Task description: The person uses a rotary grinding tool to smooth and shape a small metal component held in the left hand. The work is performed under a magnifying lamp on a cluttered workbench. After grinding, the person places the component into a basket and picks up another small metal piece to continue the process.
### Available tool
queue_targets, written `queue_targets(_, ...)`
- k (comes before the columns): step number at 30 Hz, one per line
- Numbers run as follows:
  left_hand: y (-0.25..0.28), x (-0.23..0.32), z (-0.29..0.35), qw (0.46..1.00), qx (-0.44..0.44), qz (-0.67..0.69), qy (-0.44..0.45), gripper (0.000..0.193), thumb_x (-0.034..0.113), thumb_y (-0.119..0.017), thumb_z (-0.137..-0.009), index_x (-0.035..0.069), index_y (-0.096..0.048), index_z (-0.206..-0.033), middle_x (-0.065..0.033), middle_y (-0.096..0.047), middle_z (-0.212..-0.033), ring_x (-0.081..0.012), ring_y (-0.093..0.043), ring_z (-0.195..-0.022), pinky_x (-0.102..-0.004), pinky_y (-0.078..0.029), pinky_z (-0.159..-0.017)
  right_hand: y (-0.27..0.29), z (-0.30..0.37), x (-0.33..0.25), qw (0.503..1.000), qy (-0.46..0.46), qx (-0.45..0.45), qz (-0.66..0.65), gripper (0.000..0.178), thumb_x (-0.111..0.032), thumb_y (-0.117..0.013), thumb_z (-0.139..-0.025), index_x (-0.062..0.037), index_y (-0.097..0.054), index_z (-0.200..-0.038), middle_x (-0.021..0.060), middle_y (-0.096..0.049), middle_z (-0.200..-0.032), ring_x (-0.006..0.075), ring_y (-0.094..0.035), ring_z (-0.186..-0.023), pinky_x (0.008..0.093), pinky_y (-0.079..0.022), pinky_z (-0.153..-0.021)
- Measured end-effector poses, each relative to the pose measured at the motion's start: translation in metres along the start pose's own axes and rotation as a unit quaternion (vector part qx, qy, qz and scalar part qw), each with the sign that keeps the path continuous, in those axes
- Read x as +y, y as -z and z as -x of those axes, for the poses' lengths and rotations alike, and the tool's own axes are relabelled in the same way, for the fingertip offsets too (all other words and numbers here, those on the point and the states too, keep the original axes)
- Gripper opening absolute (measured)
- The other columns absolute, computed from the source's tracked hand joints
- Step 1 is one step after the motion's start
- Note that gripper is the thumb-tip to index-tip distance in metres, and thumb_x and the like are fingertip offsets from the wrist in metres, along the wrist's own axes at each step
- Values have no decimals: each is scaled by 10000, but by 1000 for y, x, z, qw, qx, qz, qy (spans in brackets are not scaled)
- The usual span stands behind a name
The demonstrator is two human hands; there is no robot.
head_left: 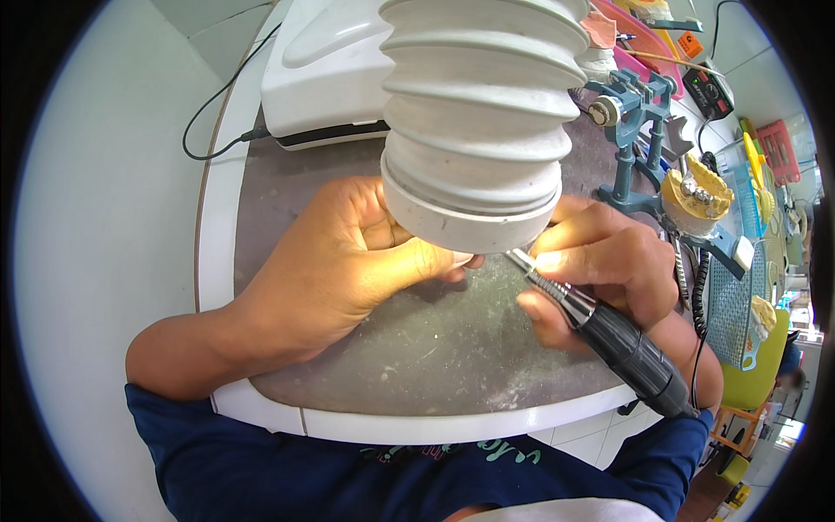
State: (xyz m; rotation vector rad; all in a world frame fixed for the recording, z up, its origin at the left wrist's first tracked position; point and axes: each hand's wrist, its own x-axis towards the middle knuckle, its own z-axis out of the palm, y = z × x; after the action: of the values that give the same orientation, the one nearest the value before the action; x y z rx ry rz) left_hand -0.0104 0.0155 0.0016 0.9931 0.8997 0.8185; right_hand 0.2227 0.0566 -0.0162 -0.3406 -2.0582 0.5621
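My right hand (613,257) grips a black and silver rotary handpiece (628,350) like a pen, its metal nose angled up and left. The nose's tip passes behind the rim of a wide white ribbed suction hose (483,130). My left hand (335,261) is closed in a pinch just below and left of that rim, thumb pressed toward the fingertips. Whatever sits between those fingers is hidden by the hose and too small to make out. Both hands are above a dusty grey work mat (409,365), whitish powder scattered on it.
A white box-like machine (326,83) with a black cable stands at the back left. On the right are a blue-grey articulator (631,148), a yellowish dental cast with metal crowns (698,196), a blue basket (731,304) and a small black control box (709,91).
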Motion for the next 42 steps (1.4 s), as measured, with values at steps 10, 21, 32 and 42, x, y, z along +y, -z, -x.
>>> queue_targets(10, 0, 2, 0, 1000, 8, -3, 15, 232, 74, -656, -922, -31, -668, -1129, -77, -718, -1044, -125, -655, -956, -290, -521, -884, -3, 3, 0, 1000, -15, 22, -13, 245, -21, -834, -704, 14, -640, -850, 123, -652, -733, 254, -678, -654, 442, -617, -818)
queue_targets(21, -1, 0, 0, 1000, 17, -5, 14, 227, 80, -669, -924, -31, -669, -1122, -64, -716, -1014, -114, -653, -924, -284, -524, -862, -2, 2, 0, 1000, -14, 15, -14, 246, -14, -831, -707, 15, -636, -854, 112, -654, -734, 235, -658, -628, 446, -616, -812)
queue_targets(32, -3, 0, 0, 1000, 19, -13, 3, 206, 115, -689, -937, -15, -665, -1095, -27, -693, -934, -90, -624, -854, -282, -516, -802, 0, 1, 0, 1000, -9, 5, -6, 255, -17, -837, -702, 19, -635, -855, 120, -659, -741, 240, -663, -632, 444, -614, -814)
queue_targets(42, -1, 2, 0, 1000, 4, -6, 2, 216, 99, -654, -958, -29, -653, -1132, -90, -715, -1057, -139, -675, -972, -295, -544, -900, 3, 0, -3, 1000, -13, -6, 0, 269, -24, -838, -700, 18, -624, -858, 123, -663, -744, 260, -687, -664, 444, -619, -805)
